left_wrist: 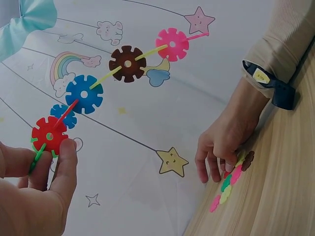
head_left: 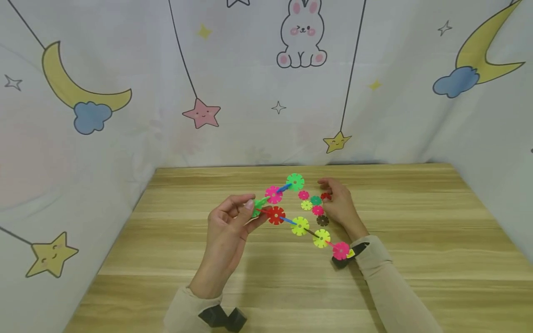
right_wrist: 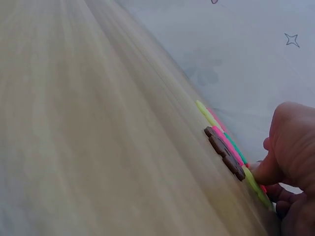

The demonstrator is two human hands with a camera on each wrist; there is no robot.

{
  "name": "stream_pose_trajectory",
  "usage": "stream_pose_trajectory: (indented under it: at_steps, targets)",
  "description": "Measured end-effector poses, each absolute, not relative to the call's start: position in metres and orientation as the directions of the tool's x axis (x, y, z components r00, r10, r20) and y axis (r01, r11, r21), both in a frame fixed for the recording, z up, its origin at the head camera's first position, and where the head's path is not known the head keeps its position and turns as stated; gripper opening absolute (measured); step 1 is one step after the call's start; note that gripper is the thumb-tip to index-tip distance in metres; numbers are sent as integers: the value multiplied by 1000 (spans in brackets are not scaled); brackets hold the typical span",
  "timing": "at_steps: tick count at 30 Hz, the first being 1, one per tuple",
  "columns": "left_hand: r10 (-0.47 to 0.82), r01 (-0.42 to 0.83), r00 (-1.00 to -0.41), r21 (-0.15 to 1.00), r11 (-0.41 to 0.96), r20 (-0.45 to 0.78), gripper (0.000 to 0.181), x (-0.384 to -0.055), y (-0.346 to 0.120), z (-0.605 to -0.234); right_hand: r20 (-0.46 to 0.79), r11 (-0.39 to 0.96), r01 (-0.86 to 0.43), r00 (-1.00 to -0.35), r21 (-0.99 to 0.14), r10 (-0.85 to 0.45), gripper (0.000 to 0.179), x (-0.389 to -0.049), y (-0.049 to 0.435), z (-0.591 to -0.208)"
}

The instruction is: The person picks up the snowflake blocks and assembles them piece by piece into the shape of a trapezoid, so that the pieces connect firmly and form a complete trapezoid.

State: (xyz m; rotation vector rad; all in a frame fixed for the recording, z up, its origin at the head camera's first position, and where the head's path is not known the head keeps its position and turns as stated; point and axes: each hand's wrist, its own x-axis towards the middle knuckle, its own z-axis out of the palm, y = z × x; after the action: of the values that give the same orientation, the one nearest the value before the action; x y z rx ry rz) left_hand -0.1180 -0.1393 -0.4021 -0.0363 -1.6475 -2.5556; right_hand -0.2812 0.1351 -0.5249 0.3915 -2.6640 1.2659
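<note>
My left hand pinches a green slotted plastic disc between thumb and fingers, above the table. Two chains of interlocked discs run out from it. One goes to a pink disc and ends in a green disc. A longer one passes a red disc and two yellow ones, ending at a pink disc. On the tabletop my right hand reaches into several loose discs, its fingertips at a red disc. Whether it pinches one is hidden.
Loose discs lie by the right hand, among them a brown disc, a teal disc and a yellow disc. The wooden table meets a printed cloth backdrop at its far edge. Each wrist wears a dark strapped camera.
</note>
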Motion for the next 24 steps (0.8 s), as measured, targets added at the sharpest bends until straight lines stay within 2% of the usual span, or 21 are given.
stream_pose_trajectory:
  at_steps: [5,9,16,19,24]
  targets:
    - [-72,95,-995,906,-412,72,25,-118,-138,-401,248,655,-294,-955,-697,-165,70,-278,135,-520]
    - [-76,93,-995,909,-406,68,25,-118,-138,-402,242,703,-268,-960,-659,-139,64,-276,136,-518]
    - [-88,105,-993,908,-406,75,24,-118,-142,-400,329,572,-286,-944,-769,-29,50,-279,148,-520]
    - [-94,111,-992,904,-413,79,25,-118,-142,-399,319,575,-267,-948,-774,-10,47,-280,155,-521]
    - [-85,104,-994,904,-416,75,25,-118,-142,-399,273,626,-245,-960,-740,-53,47,-281,159,-521]
